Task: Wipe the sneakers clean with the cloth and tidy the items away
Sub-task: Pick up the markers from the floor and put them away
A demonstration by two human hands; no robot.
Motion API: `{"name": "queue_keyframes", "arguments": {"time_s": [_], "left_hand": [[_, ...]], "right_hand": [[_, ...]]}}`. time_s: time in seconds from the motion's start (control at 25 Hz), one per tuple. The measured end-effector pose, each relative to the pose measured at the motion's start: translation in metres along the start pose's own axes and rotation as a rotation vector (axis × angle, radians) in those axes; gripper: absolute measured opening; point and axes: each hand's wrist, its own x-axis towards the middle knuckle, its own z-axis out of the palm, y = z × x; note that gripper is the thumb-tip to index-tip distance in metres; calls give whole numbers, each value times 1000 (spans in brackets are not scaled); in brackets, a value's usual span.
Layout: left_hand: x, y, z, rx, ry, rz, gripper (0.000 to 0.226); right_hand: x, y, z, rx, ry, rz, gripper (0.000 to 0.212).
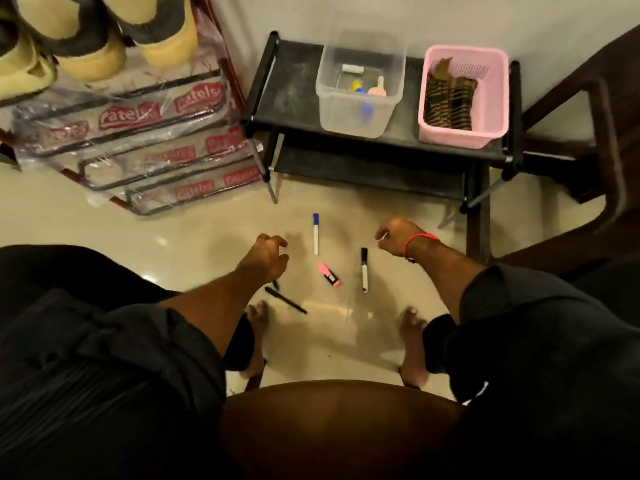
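Observation:
Yellow-and-grey sneakers (86, 46) sit on top of a plastic-wrapped shoe rack (145, 143) at the upper left. A dark striped cloth (448, 98) lies in a pink basket (491, 109). On the floor between my hands lie a blue-capped marker (315, 233), a black-capped marker (364, 270), a pink highlighter (328, 274) and a black pen (285, 300). My left hand (268, 252) hovers left of the blue-capped marker with loosely curled fingers, holding nothing. My right hand (393, 237) hovers right of the markers, fingers curled under, nothing visible in it. A green tip (276, 285) pokes out under my left wrist.
A low black rack (287, 98) against the wall carries the pink basket and a clear plastic box (360, 119) with several markers inside. A dark wooden chair (606, 140) stands at the right. My bare feet (258, 317) and a brown seat edge (339, 410) are below.

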Motion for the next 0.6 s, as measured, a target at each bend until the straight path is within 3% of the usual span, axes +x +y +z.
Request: {"name": "queue_keyframes", "arguments": {"time_s": [0.24,0.32,0.6], "left_hand": [[43,22,75,-295,-240,-169,25],[58,26,101,-277,-268,-151,20],[104,17,171,562,-222,194,63]], "right_hand": [[47,5,91,259,-60,172,27],[65,10,116,335,-39,246,28],[110,48,180,493,30,501,41]]}}
